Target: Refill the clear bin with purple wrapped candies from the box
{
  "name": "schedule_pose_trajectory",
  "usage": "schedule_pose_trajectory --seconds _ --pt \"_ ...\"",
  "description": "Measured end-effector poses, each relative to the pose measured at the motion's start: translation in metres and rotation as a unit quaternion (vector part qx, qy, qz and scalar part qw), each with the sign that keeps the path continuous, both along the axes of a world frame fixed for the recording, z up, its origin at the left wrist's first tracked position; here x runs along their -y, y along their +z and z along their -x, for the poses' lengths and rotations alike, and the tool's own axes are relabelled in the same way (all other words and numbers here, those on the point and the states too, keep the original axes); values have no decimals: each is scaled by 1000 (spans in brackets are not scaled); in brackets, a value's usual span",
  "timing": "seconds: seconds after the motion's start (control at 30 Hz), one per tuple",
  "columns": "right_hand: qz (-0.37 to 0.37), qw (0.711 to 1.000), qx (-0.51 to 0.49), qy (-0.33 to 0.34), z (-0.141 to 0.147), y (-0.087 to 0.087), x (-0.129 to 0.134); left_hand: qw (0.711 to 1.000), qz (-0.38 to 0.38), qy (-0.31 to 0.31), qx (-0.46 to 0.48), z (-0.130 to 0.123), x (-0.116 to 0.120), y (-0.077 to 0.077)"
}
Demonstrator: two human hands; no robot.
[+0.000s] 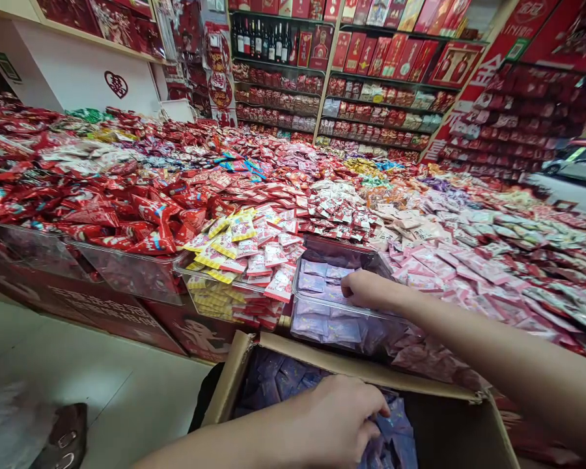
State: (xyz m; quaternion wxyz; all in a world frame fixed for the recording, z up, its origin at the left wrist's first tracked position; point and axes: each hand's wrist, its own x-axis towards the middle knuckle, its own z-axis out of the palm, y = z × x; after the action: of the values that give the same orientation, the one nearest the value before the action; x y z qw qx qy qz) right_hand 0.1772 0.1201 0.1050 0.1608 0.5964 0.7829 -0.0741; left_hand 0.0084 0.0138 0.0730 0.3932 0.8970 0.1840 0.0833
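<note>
I'm holding the left hand (pixel 344 407) inside the cardboard box (pixel 459 430), over the purple packets (pixel 283 378) lying there; its fingers are bending loosely, and I cannot tell whether they're gripping one. The right hand (pixel 366 290) is hovering in the clear bin (pixel 346 251) over lilac packets (pixel 313 268), fingers curling, their grip hidden. Yellow packets (pixel 224 244) are sitting just beside that bin.
</note>
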Motion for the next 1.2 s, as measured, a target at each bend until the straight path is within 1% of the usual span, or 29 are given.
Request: schedule_pose_trajectory --seconds 0.13,0.27,0.43,0.53,0.6,0.67,0.73,0.77,0.8,0.83,0.9,0.97,1.03,1.1,1.13,1.2 --pt "-16 999 -9 32 3 -8 -4 1000 -29 -7 -1 1 -1 -4" --pt "-17 1000 1 21 8 -9 -7 999 -31 -19 -2 0 -2 -6" --pt "-10 1000 -18 12 7 0 -7 999 -26 -17 -7 -1 -3 -8" --pt "33 999 -28 -24 0 8 -5 1000 -12 -14 -3 0 -3 -7" --pt "43 998 -40 -38 -7 13 -3 1000 8 -10 -5 0 -2 -5" --pt "14 997 -62 -33 -13 18 -1 999 44 5 -8 -1 -1 -3" --pt "-21 995 -96 -32 -17 25 4 994 100 33 6 -2 0 -2" --pt "-33 991 -121 -38 -17 31 7 988 142 52 22 -3 -1 -2" --pt "-41 986 -156 -43 -17 37 12 977 194 73 44 -3 -1 -3" --pt "-48 978 -196 -46 -17 45 18 960 256 93 70 -4 -3 -3" --pt "-54 956 -285 -40 -15 62 33 907 380 121 131 -5 -6 -2" --pt "-52 933 -355 -27 -15 75 52 849 473 121 201 -4 -10 3" --pt "-48 923 -380 -26 -14 82 72 806 522 108 259 -4 -13 10" --pt "-52 926 -373 -29 -13 80 92 779 550 103 283 -4 -13 16" --pt "-57 928 -367 -30 -12 78 102 773 558 106 284 -4 -13 18" --pt "-59 929 -365 -33 -10 69 120 772 562 115 275 -6 -10 18"
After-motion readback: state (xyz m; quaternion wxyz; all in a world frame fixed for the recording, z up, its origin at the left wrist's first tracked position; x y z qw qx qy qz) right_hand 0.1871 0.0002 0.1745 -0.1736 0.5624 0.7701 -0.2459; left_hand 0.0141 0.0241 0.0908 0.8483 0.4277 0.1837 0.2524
